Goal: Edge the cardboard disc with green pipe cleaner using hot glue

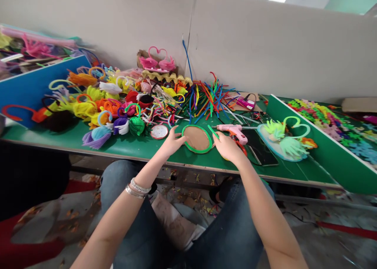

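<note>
On the green table in front of me lies an oval cardboard piece (196, 138), its rim lined with green pipe cleaner (188, 146). My left hand (173, 140) is at the oval's left edge, thumb touching the rim and fingers apart. Just right of the oval, my right hand (225, 146) pinches a short green pipe cleaner piece (213, 132), which sticks up past the fingers. Close beyond that hand rests a pink glue gun (232, 131), nozzle pointing left. Orange-handled scissors (242, 146) are partly hidden behind the right hand.
Left are several pipe-cleaner swans (100, 132) and a small round white dish (159, 132). Loose pipe cleaners (210, 98) lie behind. To the right are a dark phone (260, 149), a swan pair on an oval base (282, 143) and a green divider (318, 147).
</note>
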Demonstrator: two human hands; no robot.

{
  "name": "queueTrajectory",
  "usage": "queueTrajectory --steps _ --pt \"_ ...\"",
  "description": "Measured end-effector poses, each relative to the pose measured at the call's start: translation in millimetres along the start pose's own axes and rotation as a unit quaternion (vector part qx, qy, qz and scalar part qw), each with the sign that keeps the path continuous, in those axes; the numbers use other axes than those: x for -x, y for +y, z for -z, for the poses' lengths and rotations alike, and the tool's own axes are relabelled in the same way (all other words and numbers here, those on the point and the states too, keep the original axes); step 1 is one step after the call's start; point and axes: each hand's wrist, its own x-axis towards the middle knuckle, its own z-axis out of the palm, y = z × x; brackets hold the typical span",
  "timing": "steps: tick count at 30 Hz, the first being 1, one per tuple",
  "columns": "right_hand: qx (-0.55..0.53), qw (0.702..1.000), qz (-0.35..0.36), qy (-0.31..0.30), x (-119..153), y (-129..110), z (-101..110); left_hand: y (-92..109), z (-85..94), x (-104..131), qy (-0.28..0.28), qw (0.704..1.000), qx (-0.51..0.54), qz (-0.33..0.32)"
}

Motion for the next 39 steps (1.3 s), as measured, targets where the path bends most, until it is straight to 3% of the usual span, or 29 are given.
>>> queueTrajectory --steps 3,6,9,16,22,28,31,36,39 --pt "-0.055 0.998 0.005 -0.008 -2.6 7.7 -2.9 1.6 1.5 -4.4 0.004 0.991 0.131 0.026" --pt "-0.101 0.994 0.03 -0.027 0.5 7.4 -1.6 -1.1 4.6 -8.1 -0.034 0.983 0.18 0.018" --pt "-0.128 0.99 0.049 -0.038 4.6 3.8 0.5 -5.1 2.8 -10.9 -0.05 0.989 0.141 -0.012" --pt "-0.154 0.986 0.062 -0.017 2.7 13.1 -0.8 -8.5 -12.3 -19.0 0.026 0.998 -0.011 -0.048" --pt "-0.174 0.984 0.005 -0.025 11.8 13.4 15.0 -10.1 -15.7 -29.8 0.048 0.998 0.017 -0.029" --pt "-0.159 0.987 0.005 0.002 14.2 10.4 22.0 -2.5 -11.0 -27.1 0.071 0.996 0.057 -0.012" --pt "-0.174 0.984 0.017 -0.022 14.2 10.8 20.9 -1.3 -9.7 -25.9 0.07 0.996 0.061 -0.008" --pt "-0.182 0.979 0.06 0.071 16.3 16.3 20.7 0.1 -6.8 -22.5 0.05 0.998 0.044 -0.013" --pt "-0.193 0.971 0.122 0.075 16.8 20.2 22.0 2.8 -3.9 -18.7 0.036 0.999 0.028 -0.018"
